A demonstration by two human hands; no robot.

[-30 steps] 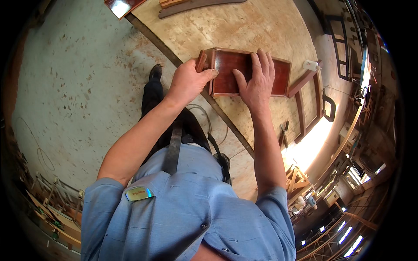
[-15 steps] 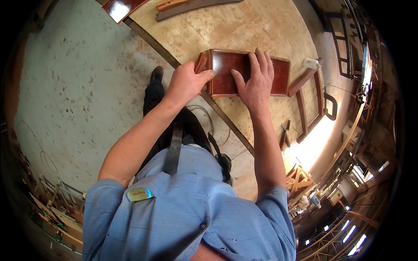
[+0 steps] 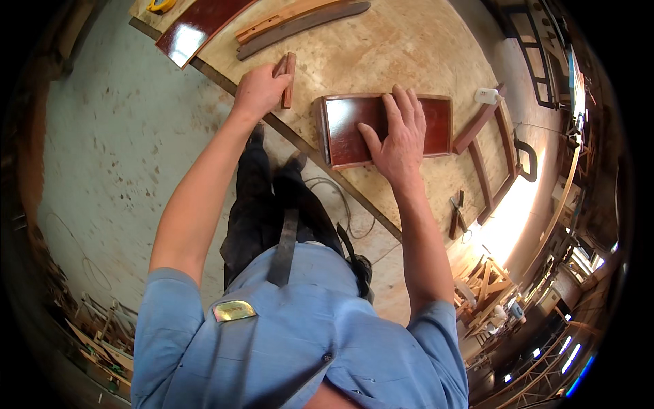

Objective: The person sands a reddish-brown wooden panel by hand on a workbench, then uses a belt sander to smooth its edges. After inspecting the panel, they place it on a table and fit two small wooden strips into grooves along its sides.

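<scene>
My left hand (image 3: 260, 93) is closed around a small reddish-brown wood block (image 3: 289, 80), over the table edge and apart from the larger piece. My right hand (image 3: 400, 140) lies on a dark red, glossy wooden panel with a raised rim (image 3: 340, 129), like a shallow tray. Its fingers are stretched out, with the thumb apart, across the panel's middle. That panel rests on the worktable (image 3: 381, 51), its left end near the front edge. My left fingers hide part of the small block.
Another glossy red board (image 3: 204, 28) lies at the table's far left, near a yellow tape measure (image 3: 161, 6). Long wooden strips (image 3: 303, 26) lie at the back. To the right are a wooden frame (image 3: 481, 170), a white container (image 3: 486, 96), a clamp (image 3: 528, 161) and pliers (image 3: 458, 213).
My left hand has moved from the tray-like panel's left end to the far left, carrying the small wood block away. My right hand has stayed on the panel.
</scene>
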